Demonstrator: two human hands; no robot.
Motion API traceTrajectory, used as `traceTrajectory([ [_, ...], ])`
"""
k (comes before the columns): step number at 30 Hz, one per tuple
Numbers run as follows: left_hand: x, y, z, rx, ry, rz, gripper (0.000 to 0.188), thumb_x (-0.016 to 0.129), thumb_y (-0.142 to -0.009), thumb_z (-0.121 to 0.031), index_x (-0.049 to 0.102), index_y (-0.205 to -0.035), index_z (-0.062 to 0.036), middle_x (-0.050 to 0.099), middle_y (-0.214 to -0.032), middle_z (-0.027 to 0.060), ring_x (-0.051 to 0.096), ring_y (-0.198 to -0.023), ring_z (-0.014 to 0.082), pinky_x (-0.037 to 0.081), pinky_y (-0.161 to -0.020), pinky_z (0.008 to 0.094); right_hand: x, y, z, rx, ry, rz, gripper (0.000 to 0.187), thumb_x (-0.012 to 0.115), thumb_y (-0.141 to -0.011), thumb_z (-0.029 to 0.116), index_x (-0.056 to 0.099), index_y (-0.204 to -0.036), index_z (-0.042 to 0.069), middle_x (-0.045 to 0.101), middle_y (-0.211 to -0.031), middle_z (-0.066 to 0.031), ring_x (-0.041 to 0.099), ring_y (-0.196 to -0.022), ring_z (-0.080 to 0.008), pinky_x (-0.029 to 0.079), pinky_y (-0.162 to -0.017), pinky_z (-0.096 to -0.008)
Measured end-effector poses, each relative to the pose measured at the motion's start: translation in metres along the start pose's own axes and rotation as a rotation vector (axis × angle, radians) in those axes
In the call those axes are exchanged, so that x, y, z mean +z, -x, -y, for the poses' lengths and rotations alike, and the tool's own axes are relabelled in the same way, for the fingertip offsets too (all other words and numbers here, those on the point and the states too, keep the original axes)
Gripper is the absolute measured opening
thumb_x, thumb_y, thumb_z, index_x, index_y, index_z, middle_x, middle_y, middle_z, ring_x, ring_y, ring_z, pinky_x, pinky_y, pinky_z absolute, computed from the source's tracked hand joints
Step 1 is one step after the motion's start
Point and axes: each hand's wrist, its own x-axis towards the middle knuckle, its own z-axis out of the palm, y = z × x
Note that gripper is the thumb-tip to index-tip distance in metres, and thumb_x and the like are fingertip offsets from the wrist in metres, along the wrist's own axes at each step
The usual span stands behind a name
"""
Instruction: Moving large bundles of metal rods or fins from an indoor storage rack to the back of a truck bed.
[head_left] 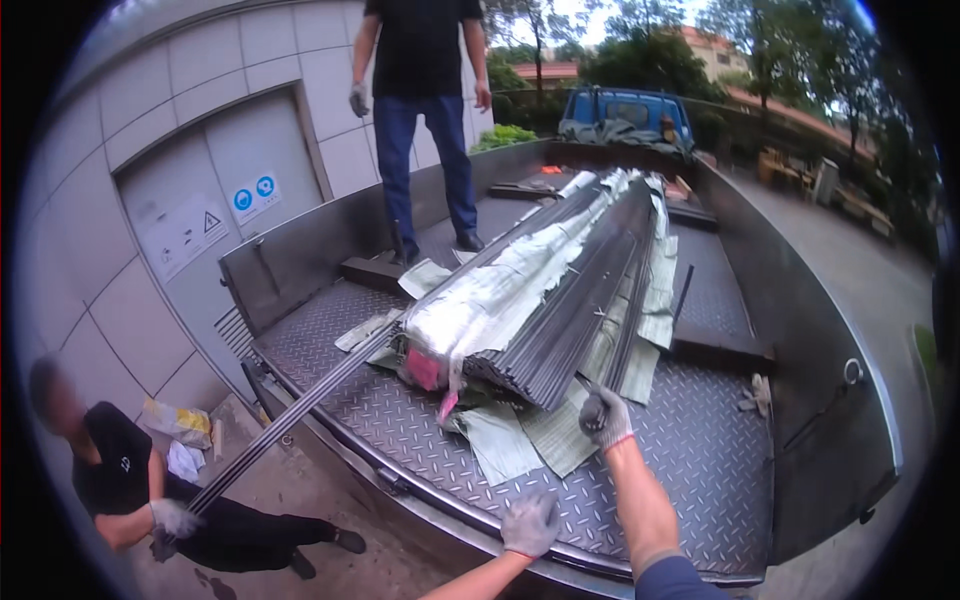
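Note:
My right hand, in a grey-white work glove with a dark palm, is closed around the near end of dark metal rods; how many it grips is hidden. Beside it lies a large bundle of the same long rods, partly covered by torn white woven wrapping. My left hand, also gloved, rests by the rear edge of the truck bed, fingers stretched out and holding nothing.
At the left, a person on the ground holds several long rods that reach over the bed's edge. Another person stands on the bed. Metal side walls and crossbeams flank the bundle. A glove lies at the right.

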Motion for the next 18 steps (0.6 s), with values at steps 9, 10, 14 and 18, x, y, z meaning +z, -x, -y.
traceTrajectory([
  [9, -0.008, 0.012, 0.0, -0.071, 0.072, -0.086, 0.024, 0.068, -0.086, -0.027, 0.071, -0.105, -0.012, 0.072, -0.101, 0.0147, 0.07, -0.094, 0.0364, 0.056, -0.083, 0.0491, 0.012, 0.136, -0.094, 0.172, -0.027, -0.101, 0.024, 0.058, -0.095, 0.011, 0.046, -0.075, 0.013, 0.044, -0.064, 0.0023, 0.046, -0.053, -0.0129, 0.045, -0.053, -0.0284],
  [10, -0.004, 0.015, 0.003, -0.113, 0.063, -0.044, 0.026, 0.069, -0.085, -0.026, 0.071, -0.106, -0.0117, 0.072, -0.102, 0.0152, 0.07, -0.095, 0.0372, 0.056, -0.084, 0.0498, 0.013, 0.146, -0.103, 0.201, -0.031, -0.161, 0.027, 0.058, -0.098, 0.015, 0.045, -0.074, 0.013, 0.044, -0.062, 0.0002, 0.047, -0.054, -0.0151, 0.045, -0.054, -0.0302],
  [14, -0.028, 0.002, 0.0, -0.232, 0.375, -0.004, 0.036, 0.057, -0.087, -0.007, 0.071, -0.121, -0.0068, 0.071, -0.118, 0.023, 0.067, -0.114, 0.0407, 0.054, -0.098, 0.0486, 0.022, 0.167, -0.13, 0.032, 0.299, -0.074, 0.041, 0.06, -0.1, 0.032, 0.052, -0.064, 0.015, 0.048, -0.056, -0.0037, 0.045, -0.05, -0.0204, 0.037, -0.05, -0.0347],
  [18, -0.035, -0.017, 0.0, -0.236, 0.342, 0.029, 0.035, 0.06, -0.093, -0.016, 0.071, -0.126, -0.0093, 0.073, -0.117, 0.02, 0.071, -0.112, 0.0338, 0.054, -0.094, 0.0419, 0.039, 0.173, -0.117, 0.122, 0.166, -0.085, 0.029, 0.058, -0.101, 0.024, 0.058, -0.075, 0.012, 0.056, -0.061, -0.004, 0.058, -0.056, -0.0209, 0.055, -0.059, -0.0363],
])
